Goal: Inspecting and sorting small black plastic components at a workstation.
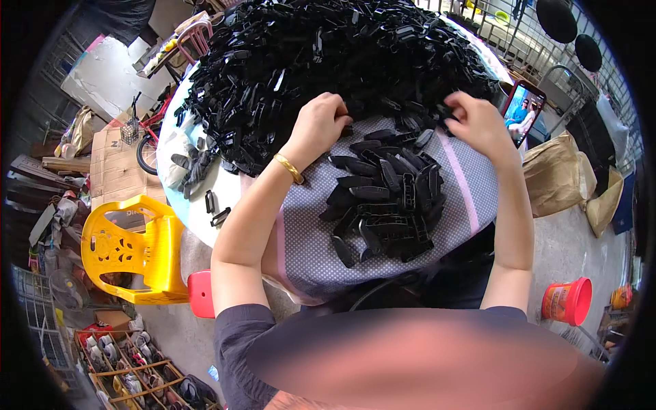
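Likely light, stiff, slick black plastic pieces (328,58), heaped on counter (192,213); best pinched along long sides. See left hand (320,121) and right hand (477,125) part-curled at their edge; can't tell any hold.

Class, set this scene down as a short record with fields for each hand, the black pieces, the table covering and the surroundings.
Left hand: fingers curled at the large pile's near edge; grip unclear
Right hand: fingers bent, near the same pile; grip unclear
Large pile: black pieces, far side of table
Small pile: black pieces, on dotted cloth
Left side: yellow chair
Right side: phone, red bucket
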Motion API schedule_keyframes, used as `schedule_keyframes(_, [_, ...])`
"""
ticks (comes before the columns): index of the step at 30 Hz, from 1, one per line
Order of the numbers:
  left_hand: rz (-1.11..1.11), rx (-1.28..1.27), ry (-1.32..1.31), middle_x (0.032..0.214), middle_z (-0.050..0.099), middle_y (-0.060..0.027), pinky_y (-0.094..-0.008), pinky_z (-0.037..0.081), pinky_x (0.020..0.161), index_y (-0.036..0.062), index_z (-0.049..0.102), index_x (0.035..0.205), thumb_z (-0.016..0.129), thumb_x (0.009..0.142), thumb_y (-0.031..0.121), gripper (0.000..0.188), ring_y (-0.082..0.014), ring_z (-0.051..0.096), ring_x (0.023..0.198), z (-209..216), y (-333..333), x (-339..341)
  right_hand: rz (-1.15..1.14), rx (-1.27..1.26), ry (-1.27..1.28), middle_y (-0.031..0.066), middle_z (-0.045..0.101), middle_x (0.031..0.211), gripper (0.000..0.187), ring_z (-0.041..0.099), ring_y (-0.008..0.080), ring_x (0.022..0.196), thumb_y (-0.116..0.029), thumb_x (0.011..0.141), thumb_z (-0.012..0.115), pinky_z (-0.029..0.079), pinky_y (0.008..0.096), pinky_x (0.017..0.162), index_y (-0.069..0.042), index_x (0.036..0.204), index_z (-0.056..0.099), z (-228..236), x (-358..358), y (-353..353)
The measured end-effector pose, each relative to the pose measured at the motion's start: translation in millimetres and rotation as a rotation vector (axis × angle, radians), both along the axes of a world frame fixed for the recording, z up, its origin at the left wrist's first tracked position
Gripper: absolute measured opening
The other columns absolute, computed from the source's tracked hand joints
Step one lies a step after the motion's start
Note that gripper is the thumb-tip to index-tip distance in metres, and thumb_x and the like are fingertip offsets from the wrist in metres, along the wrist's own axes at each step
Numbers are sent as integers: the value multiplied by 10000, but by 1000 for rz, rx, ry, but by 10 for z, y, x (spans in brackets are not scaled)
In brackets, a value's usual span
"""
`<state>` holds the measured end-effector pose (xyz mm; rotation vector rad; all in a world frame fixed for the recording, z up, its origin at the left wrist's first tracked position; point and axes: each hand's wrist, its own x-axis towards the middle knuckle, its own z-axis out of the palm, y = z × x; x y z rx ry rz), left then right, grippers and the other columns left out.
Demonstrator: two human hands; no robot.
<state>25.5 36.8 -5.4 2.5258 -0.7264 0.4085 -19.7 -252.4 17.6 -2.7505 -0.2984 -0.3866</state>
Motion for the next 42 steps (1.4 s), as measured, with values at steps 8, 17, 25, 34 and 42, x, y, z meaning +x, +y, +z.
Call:
schedule_keyframes(8, [-287,-988,713,999,609,-136,-263,531,711,-13,509,1142,607,835,27,325,-181,635,814,-58,-56,34,465,615,-42,83,650,860,315,608,133,769,-110,764,656,490,253,723,1,1056,613,-55,382,760])
schedule_keyframes(17, [-410,-1131,755,1004,596,-142,-313,545,817,-29,457,1238,567,848,-18,406,-213,637,885,-142,-213,-6,426,780,-95,73,652,869,314,601,94,769,-47,784,643,498,225,696,-3,1092,601,-362,370,811])
schedule_keyframes(25, [-276,-1018,618,938,616,-96,-274,532,800,-34,537,1156,600,823,-30,339,-163,623,885,-137,-227,-32,456,695,-119,85,654,892,309,620,108,773,-26,777,641,510,226,677,1,1083,609,-360,306,785])
schedule_keyframes(34, [-189,-1092,559,1017,638,-80,-214,484,793,-17,591,1129,602,847,32,286,-100,595,873,-97,-358,-167,414,361,-424,82,632,890,261,622,159,727,-52,755,673,520,258,626,-6,1006,620,-368,267,839])
schedule_keyframes(42, [-345,-1130,611,1000,645,-87,-240,491,806,-6,612,1104,565,886,87,241,-122,599,896,-77,-263,-87,454,764,48,86,638,843,259,581,128,722,-115,770,702,478,255,669,28,968,615,-358,296,842])
